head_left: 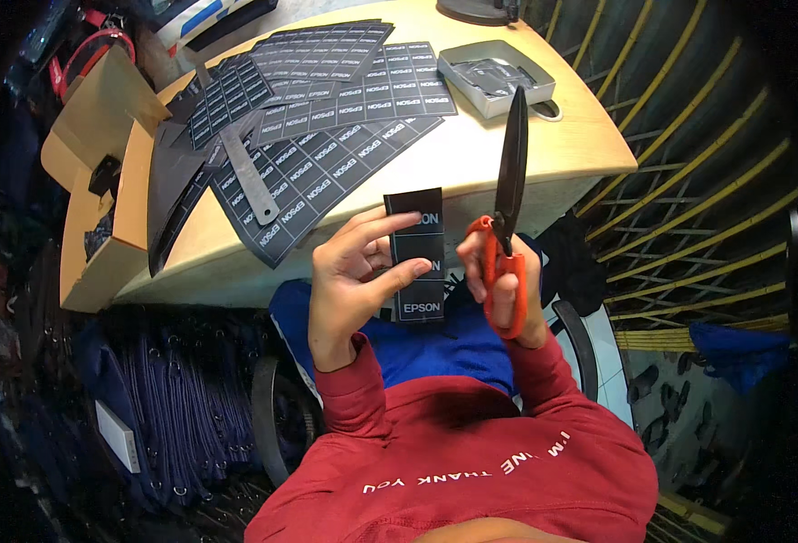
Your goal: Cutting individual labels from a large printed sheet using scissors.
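A short strip of black labels with pale lettering (420, 291) hangs in front of me, off the table's near edge. My left hand (348, 271) grips it from the left, thumb and fingertips lying on its face. To its right, my right hand (527, 294) holds scissors (510, 172) by their orange handles. Their dark blades look closed and point away from me, apart from the strip. Sheets of the same labels (327, 172) overlap on the table beyond my left hand. A steel ruler (250, 181) lies across them.
The light wooden table (562, 154) has a rounded right corner. On it stands a grey metal tray (498, 100) with dark pieces inside. An open cardboard box (128, 199) is at the left. Dark blue straps (182, 407) hang below, and a yellow-barred metal gate (688, 163) rises at the right.
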`<control>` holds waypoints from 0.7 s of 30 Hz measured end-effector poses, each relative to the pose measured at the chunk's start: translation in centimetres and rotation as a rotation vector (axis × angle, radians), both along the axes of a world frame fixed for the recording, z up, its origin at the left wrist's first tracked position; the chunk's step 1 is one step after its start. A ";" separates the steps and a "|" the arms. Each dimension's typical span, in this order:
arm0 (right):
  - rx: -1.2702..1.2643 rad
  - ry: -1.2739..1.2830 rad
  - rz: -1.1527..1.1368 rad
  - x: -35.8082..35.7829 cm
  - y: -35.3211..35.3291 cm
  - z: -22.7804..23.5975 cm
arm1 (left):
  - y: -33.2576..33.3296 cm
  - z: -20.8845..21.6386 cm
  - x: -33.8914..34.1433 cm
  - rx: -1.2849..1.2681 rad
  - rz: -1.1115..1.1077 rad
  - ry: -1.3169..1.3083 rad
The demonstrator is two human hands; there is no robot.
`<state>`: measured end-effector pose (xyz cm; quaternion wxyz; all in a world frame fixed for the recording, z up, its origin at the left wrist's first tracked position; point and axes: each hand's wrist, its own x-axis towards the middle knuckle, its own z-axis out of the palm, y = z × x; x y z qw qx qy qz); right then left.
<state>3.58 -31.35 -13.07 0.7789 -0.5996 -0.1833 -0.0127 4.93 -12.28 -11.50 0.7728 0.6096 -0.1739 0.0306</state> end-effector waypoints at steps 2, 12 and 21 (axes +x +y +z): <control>-0.176 0.018 0.002 0.2 -1.4 -0.6 | 0.9 -0.1 -0.2 -0.029 0.027 -0.009; -0.740 0.001 0.191 0.4 -5.7 1.2 | 4.2 -1.4 -1.2 -0.058 0.102 -0.009; -0.979 0.017 0.656 2.1 -5.3 4.5 | 4.6 -1.8 -1.8 0.045 -0.074 0.010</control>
